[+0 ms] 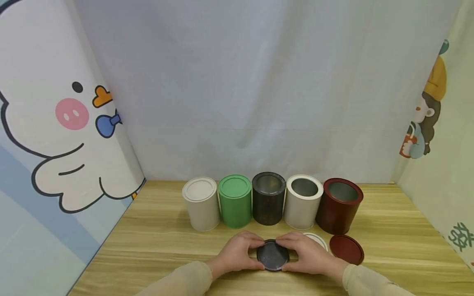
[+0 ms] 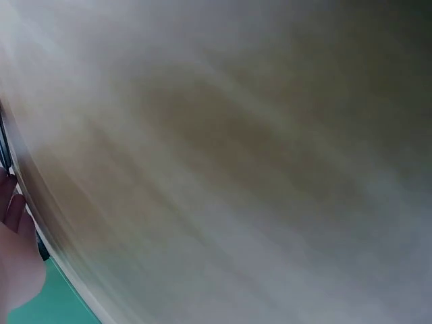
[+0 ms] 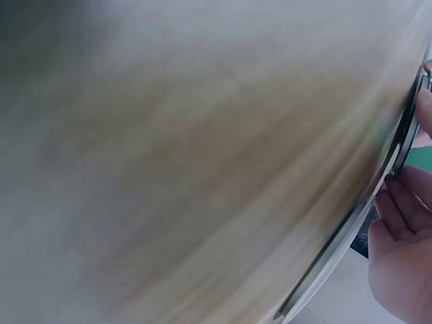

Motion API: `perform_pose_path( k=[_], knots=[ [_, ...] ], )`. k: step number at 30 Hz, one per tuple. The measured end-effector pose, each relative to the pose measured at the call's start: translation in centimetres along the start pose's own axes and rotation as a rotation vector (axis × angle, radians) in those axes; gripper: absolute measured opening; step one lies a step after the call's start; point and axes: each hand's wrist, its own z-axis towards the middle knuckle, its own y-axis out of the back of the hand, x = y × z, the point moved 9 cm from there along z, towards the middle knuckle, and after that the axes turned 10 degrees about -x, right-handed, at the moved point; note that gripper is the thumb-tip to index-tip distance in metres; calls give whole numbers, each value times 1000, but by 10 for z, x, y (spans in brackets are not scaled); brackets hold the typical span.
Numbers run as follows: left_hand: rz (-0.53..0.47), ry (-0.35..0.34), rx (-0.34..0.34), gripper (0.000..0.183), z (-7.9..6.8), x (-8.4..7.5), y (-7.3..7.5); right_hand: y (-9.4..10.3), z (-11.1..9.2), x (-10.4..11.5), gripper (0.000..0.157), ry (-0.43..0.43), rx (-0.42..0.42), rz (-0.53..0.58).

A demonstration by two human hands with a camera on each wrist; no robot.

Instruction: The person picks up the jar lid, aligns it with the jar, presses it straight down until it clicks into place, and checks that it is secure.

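A round black lid (image 1: 273, 257) lies at the front middle of the wooden table. My left hand (image 1: 238, 254) grips its left edge, the thumb at the near side and the fingers at the far side. Opposite it, my right hand (image 1: 309, 254) grips the right edge in the same way. Behind the hands stands an open black can (image 1: 268, 211). In the right wrist view, my right hand (image 3: 405, 250) touches the rim of the black lid (image 3: 407, 128). Only part of my left hand (image 2: 20, 256) shows at the left wrist view's edge.
Right of the black can stand an open white can (image 1: 301, 211) and an open dark red can (image 1: 337, 213). A lidded green can (image 1: 235, 211) and a lidded off-white can (image 1: 203, 213) stand left. Beside my right hand lie a white lid (image 1: 319, 239) and a dark red lid (image 1: 347, 249).
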Motion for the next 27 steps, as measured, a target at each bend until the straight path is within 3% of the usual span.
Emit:
perform_pose_path(
  k=[9, 18, 27],
  knots=[
    [-96, 35, -32, 56, 0, 2, 6, 6, -1, 0, 59, -66, -1, 51],
    [-197, 86, -53, 56, 3, -1, 23, 22, 0, 5, 58, -43, -117, 46],
    [-252, 99, -101, 57, 5, 0, 36, 30, 6, 7, 58, -73, -143, 56]
  ],
)
